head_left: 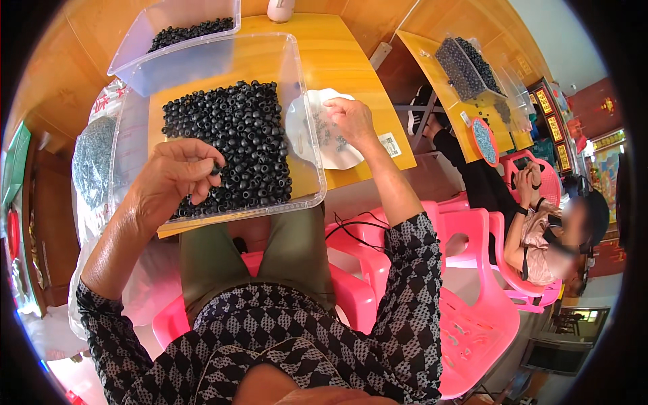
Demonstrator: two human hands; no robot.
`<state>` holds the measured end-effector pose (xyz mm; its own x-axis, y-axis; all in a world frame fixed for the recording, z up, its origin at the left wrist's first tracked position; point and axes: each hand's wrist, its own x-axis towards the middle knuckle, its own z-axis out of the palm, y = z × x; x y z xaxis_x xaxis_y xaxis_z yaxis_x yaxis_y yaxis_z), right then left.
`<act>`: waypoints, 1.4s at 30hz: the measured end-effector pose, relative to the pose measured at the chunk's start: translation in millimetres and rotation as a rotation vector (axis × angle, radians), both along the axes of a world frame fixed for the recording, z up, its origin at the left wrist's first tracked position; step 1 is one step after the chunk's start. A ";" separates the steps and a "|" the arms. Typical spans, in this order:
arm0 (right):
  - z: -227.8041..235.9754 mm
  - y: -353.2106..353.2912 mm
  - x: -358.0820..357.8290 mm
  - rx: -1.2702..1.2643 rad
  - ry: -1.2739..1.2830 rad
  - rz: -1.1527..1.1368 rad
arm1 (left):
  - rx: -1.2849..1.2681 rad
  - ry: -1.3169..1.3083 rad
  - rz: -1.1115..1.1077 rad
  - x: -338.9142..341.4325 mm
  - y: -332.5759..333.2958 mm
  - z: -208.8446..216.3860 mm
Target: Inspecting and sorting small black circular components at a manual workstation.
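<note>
Over the near left part of a clear plastic bin (pixel 312 182), my left hand (pixel 177 172) pinches a small black ring-shaped piece (pixel 216 169) between thumb and fingers. Many like it, round and black with a hole, make up the heap (pixel 236 135) in the bin. To the right, my right hand (pixel 351 120) is over a white plate (pixel 317 101) scattered with small grey metallic-looking bits (pixel 331 138). Its fingers are drawn together at the plate's far side; whether a bit is between them is too small to make out.
Behind stands another clear bin (pixel 226 12) with black pieces. A bag of grey material (pixel 98 158) leans at the left. Pink plastic chairs (pixel 472 324) are at my right. Farther right, another person (pixel 540 236) sits by a second table (pixel 439 81) with a bin and a red-rimmed tray (pixel 484 142).
</note>
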<state>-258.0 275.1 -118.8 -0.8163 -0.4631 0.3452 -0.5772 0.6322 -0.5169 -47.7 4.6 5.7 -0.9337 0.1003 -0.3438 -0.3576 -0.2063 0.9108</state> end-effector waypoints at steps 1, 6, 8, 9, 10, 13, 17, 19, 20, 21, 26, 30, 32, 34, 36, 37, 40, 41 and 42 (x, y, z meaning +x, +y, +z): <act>-0.8 2.5 -1.9 0.000 -0.066 -0.010 | -0.001 0.000 -0.002 0.0 0.5 0.4; 4.8 6.2 0.8 -0.118 -0.171 -0.019 | 0.004 -0.029 0.011 1.0 2.8 4.0; 5.9 11.7 -4.7 -0.151 -0.153 -0.117 | 0.013 -0.015 0.025 1.8 2.7 3.3; 5.4 14.1 -7.2 -0.108 -0.106 -0.150 | 0.023 0.001 0.038 2.1 2.5 3.1; 3.8 15.4 -8.5 -0.064 -0.060 -0.183 | 0.022 0.000 0.037 2.8 2.9 3.3; -3.3 17.8 -11.1 0.182 0.198 -0.122 | 0.002 0.009 0.069 2.8 5.5 5.4; -1.2 10.9 -8.5 -0.058 0.011 -0.102 | 0.000 0.001 0.049 3.9 2.4 4.6; -1.2 13.7 -11.2 -0.102 -0.012 -0.139 | -0.010 -0.007 0.053 4.5 3.3 5.4; 1.8 11.6 -8.1 -0.106 -0.014 -0.140 | -0.005 -0.010 0.058 5.2 2.3 4.6; 5.2 9.1 -4.0 -0.062 -0.044 -0.108 | -0.001 -0.012 0.062 5.5 1.7 4.2; 0.4 6.5 4.3 -0.032 -0.099 -0.037 | 0.004 -0.021 0.077 4.9 4.8 5.7; 0.5 2.1 9.1 0.171 0.026 0.072 | -0.012 -0.015 0.075 5.4 4.1 6.1; -0.1 1.6 11.2 0.266 0.140 0.048 | -0.018 -0.020 0.083 4.8 4.2 6.2; -1.6 3.3 12.9 0.195 0.149 -0.038 | -0.023 -0.027 0.092 4.6 4.6 5.8; -3.1 3.7 14.3 0.212 0.132 0.009 | -0.009 -0.030 0.100 4.6 5.6 6.5; -3.8 3.6 15.1 0.230 0.118 0.056 | -0.010 -0.032 0.101 4.6 5.6 6.3; -0.7 -0.7 21.0 0.186 0.052 0.070 | -0.033 -0.026 0.121 5.5 5.1 4.9; -1.5 -0.6 20.9 0.187 0.051 0.070 | -0.028 -0.023 0.119 5.0 5.4 4.9; -2.6 -0.5 20.3 0.183 0.030 0.056 | -0.024 -0.020 0.116 4.7 5.6 4.9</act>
